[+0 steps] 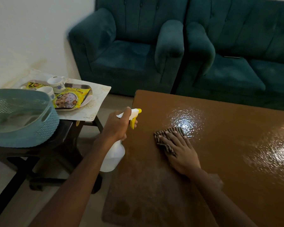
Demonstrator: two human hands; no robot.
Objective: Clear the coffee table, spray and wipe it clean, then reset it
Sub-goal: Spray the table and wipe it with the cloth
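Coffee desk, brown and cleared of everything, fills the lower right of the view, in front of a teal sofa. Two glistening patches of spray sit on its surface. The right hand lies flat on a striped cloth, fingers spread narrow and pressing it to the desk at the near edge of one wet patch, probably to start wiping it. The left hand is wrapped around the neck of a white spray bottle with a yellow trigger, held just off the desk's left edge, nozzle aimed over the wood. To the left, a dark side stand holds what was likely moved off: a blue basket, a tray with cups and yellow snack packets, kept close for resetting
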